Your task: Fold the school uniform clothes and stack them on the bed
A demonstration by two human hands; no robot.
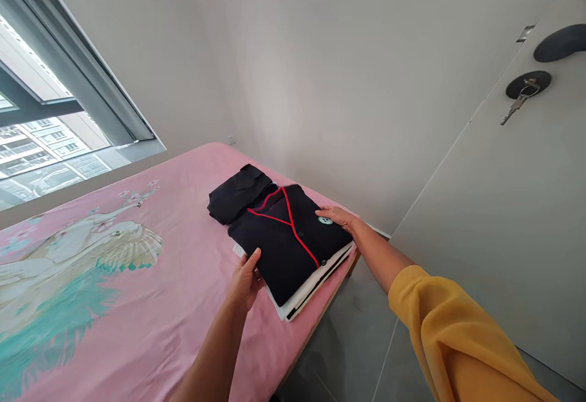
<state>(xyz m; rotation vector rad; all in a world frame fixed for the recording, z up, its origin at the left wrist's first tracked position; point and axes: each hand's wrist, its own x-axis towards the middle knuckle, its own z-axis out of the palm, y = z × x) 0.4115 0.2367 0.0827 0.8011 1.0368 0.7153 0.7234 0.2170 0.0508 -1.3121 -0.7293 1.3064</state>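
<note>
A folded black cardigan with red trim, buttons and a round badge lies on top of a stack of folded white and dark clothes near the bed's edge. At its left side, my left hand grips the cardigan, thumb on top and fingers partly hidden at the edge. My right hand holds the opposite side, thumb and fingers beside the badge. Whether either hand also grips the clothes below, I cannot tell. Just beyond the cardigan's collar is a folded black garment, touching it.
The pink bed sheet carries a white bird print. A pale wall rises behind the bed, and a window is at the left. On the right stands a white door with a black handle and a key. Grey floor tiles lie below the bed's edge.
</note>
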